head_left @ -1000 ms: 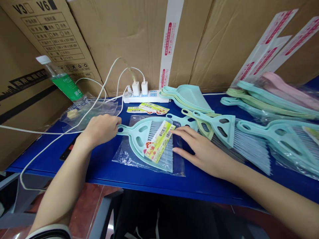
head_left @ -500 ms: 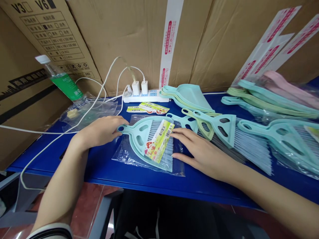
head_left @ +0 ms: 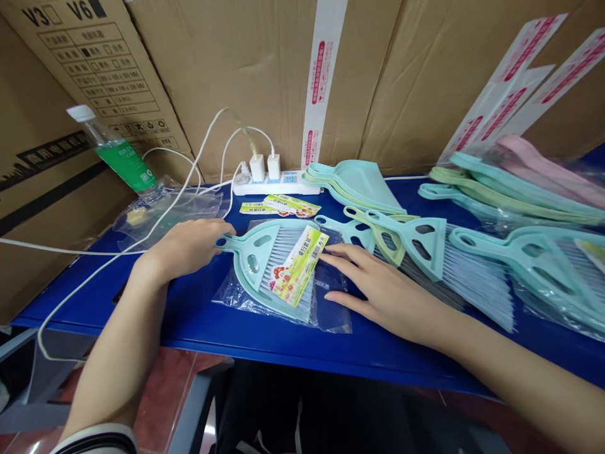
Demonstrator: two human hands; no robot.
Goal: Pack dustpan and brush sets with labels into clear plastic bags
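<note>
In the head view a light-blue dustpan (head_left: 243, 268) lies on the table with a matching hand brush (head_left: 285, 246) on top, grey bristles to the right. My left hand (head_left: 191, 249) closes around their stacked handle ends. A printed green-and-yellow card (head_left: 302, 268) rests slantwise over the bristles. Around the set is a clear plastic bag (head_left: 333, 312), its right part flat beyond the bristles. Resting on that part, my right hand (head_left: 368, 280) has its fingers stretched out and apart, fingertips beside the card. Whether they touch the card I cannot tell.
Loose hand brushes (head_left: 425, 246) lie to the right, before stacked dustpans (head_left: 363, 183). Bagged sets (head_left: 534, 252) are farther right. Behind stand a power strip (head_left: 283, 183), spare cards (head_left: 283, 205) and cardboard boxes (head_left: 246, 57). A white cable (head_left: 163, 221) crosses near a tilted bottle (head_left: 125, 161).
The dustpan, brush and card have slid left within the bag, along with my left hand. The bag's right edge and my right hand have stayed nearly in place.
</note>
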